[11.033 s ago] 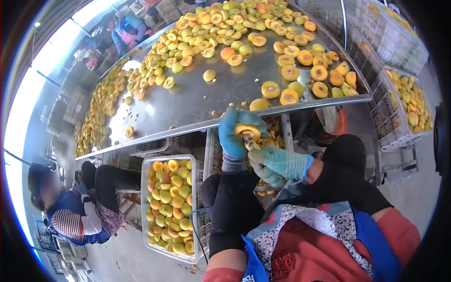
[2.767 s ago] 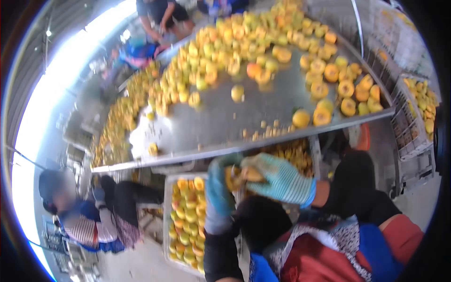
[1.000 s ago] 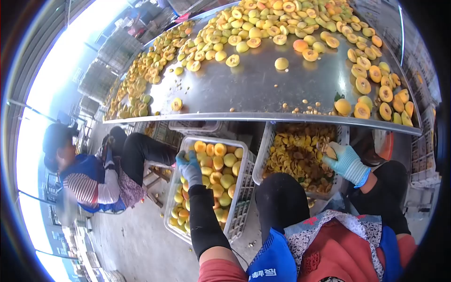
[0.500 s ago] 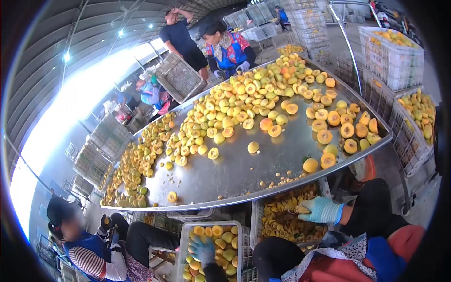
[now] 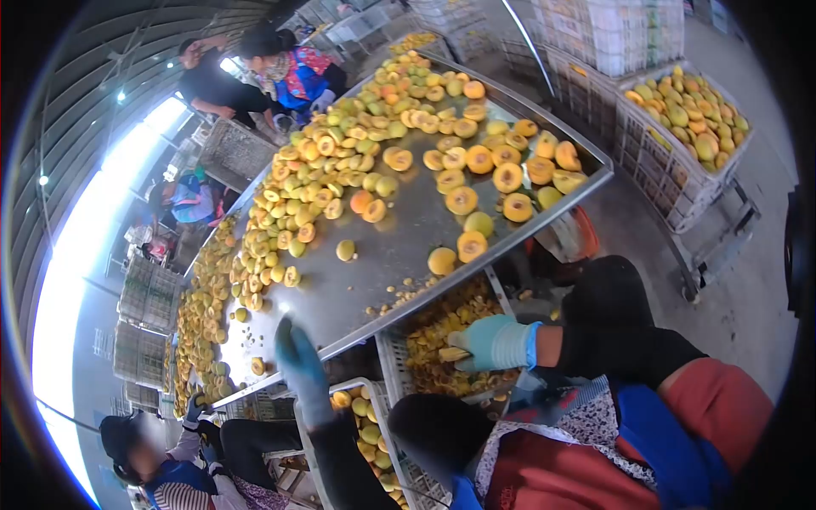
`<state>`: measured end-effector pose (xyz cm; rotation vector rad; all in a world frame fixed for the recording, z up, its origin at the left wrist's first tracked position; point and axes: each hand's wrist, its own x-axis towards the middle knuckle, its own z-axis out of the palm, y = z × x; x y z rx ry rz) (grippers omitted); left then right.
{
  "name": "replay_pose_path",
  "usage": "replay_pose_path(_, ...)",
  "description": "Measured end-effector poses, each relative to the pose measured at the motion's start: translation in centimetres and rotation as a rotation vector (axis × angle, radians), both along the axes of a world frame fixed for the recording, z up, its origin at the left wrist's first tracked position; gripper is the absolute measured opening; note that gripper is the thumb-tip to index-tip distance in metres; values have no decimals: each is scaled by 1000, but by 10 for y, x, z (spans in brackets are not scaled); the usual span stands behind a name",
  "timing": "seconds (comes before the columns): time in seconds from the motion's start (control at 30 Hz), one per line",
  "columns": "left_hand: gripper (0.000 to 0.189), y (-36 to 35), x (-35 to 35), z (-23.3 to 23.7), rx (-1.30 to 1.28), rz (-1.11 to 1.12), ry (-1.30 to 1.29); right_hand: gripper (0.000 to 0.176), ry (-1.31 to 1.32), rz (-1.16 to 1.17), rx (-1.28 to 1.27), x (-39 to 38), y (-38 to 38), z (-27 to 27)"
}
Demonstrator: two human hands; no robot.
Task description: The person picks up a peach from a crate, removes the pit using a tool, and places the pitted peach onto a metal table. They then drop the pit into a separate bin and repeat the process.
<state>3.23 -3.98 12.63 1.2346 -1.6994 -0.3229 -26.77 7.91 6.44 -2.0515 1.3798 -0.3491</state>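
Pinched in teal-gloved R hand (image 5: 497, 342): small, pale yellow piece (image 5: 451, 354), at glove's 9 o'clock. L hand (image 5: 297, 365) blurred, grip can't tell.

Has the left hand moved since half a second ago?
Yes. The left hand has risen from the crate of whole fruit to the edge of the metal table.

Steel table (image 5: 399, 246) with yellow fruit (image 5: 461, 201), loose pits (image 5: 406, 295)

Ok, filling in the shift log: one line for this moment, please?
left hand: raised, open, at table edge | right hand: gripping pale item over scraps crate
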Motion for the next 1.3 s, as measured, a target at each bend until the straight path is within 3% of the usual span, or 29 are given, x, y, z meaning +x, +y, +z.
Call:
replay_pose_path(0.03, 37, -14, -30, 7, 293, -156, 70, 32, 6, 16, -4, -3, 2, -4)
replay_pose_path(0.1, 37, -13, -115, 28, 594, -311, 95, 31, 23, 53, -23, -8, 4, -11)
replay_pose_path(0.2, 51, -42, -177, -12, 364, -432, -528, 31, 92, 35, 4, -25, 6, -10)
replay_pose_path(0.27, 46, -48, -199, -37, 183, -662, -653, 32, 132, 5, 4, -32, 5, -11)
replay_pose_path(0.4, 32, -74, -197, -73, 88, -622, -620, 34, 170, 10, -27, -40, 0, -1)
replay_pose_path(0.5, 26, -74, -173, -68, 487, -348, -142, 35, 1, -65, -153, -41, -2, 17)
replay_pose_path(0.53, 37, -71, -166, -58, 736, -488, 400, 35, -72, -122, -187, -43, -1, 20)
replay_pose_path(0.57, 38, -70, -155, -64, 462, -556, 348, 35, -148, -179, -282, -40, -4, 18)
replay_pose_path(0.67, 50, -9, -153, -16, 764, -732, 1278, 30, -471, -335, -526, -25, -12, 8)
replay_pose_path(0.7, 48, 4, -153, -13, 766, -711, 1390, 30, -476, -346, -516, -20, -14, 6)
replay_pose_path(0.77, 41, 18, -158, -17, 677, -550, 1408, 31, -495, -355, -504, -8, -17, 5)
replay_pose_path(0.87, 40, 38, -160, -24, 557, -599, 1330, 33, -515, -340, -469, 4, -13, 13)
replay_pose_path(1.07, 33, 61, -157, -23, 557, -722, 1406, 34, -444, -310, -354, 14, -7, 19)
replay_pose_path(1.17, 32, 64, -162, -24, 523, -556, 1394, 35, -425, -279, -306, 20, -9, 14)
replay_pose_path(1.3, 32, 64, -167, -28, 472, -546, 1279, 31, -472, -235, -260, 27, -14, -5)
